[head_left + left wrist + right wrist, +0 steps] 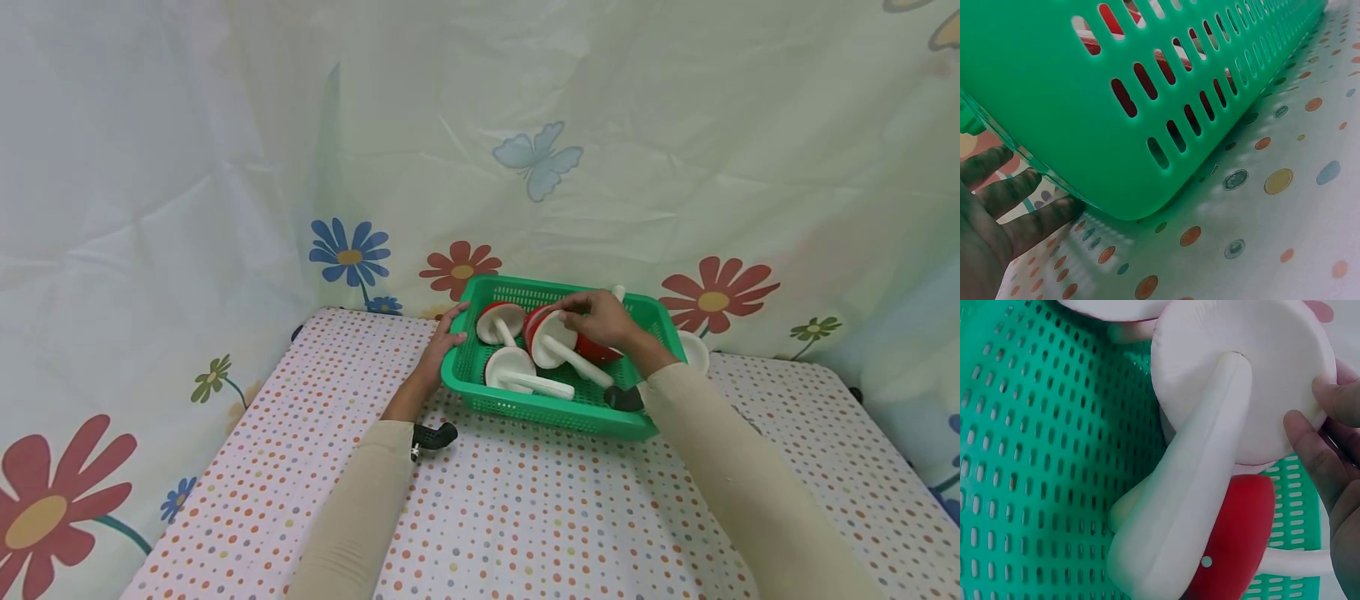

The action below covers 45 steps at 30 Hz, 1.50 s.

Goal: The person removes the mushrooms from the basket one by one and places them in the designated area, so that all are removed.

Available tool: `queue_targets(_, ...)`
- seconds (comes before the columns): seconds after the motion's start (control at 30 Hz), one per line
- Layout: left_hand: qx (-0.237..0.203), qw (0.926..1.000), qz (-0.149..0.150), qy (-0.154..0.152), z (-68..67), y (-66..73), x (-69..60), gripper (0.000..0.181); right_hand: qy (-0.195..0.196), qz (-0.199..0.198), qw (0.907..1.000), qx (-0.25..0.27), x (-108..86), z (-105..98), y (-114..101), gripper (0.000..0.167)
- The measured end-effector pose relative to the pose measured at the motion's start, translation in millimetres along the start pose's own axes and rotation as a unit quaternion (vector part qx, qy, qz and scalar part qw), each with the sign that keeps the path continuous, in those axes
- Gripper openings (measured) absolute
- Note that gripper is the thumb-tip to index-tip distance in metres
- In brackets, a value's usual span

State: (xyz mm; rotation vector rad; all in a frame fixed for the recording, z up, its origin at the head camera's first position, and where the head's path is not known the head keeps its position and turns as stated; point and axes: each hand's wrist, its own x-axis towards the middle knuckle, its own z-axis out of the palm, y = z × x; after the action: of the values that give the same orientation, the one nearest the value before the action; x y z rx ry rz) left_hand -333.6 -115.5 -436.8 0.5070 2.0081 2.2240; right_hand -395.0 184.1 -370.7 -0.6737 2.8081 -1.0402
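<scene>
In the head view, a green plastic basket (555, 408) holds several toy mushrooms with red caps and white stems. My right hand (603, 317) reaches into it and pinches the cap rim of one mushroom (557, 337), whose pale underside and stem face me. The right wrist view shows the thumb and a finger at the edge of that mushroom (1197, 456). Beneath it is another red cap (1241, 519) with a white dot. My left hand (437, 346) rests against the basket's left end. Its fingers are extended along the basket (1116, 169) in the left wrist view.
Two more mushrooms (501, 323) (510, 367) lie in the basket's left half. A white round object (694, 352) stands just beyond the basket's right end. The table has a dotted cloth (510, 517), and a flowered sheet (420, 150) hangs behind.
</scene>
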Motion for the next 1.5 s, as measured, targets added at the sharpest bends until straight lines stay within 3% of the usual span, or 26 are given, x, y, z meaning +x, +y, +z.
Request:
queue_targets(0.63, 0.004, 1.0, -0.003, -0.006, 0.6, 2.7, -1.3, 0.059, 0.025, -0.02, 0.9994, 0.01, -9.1, -20.3, -4.2, 0.028)
queue_targets(1.4, -0.002, 1.0, -0.003, -0.007, 2.0, 5.0, -5.3, 0.059, 0.051, -0.003, 0.9986, -0.017, -31.6, -57.0, 2.5, 0.033)
queue_targets(1.5, 0.009, 0.9999, 0.005, 0.007, 0.1, -8.4, 1.3, 0.059, 0.059, 0.013, 0.9977, -0.03, -34.7, -63.2, 2.6, 0.035)
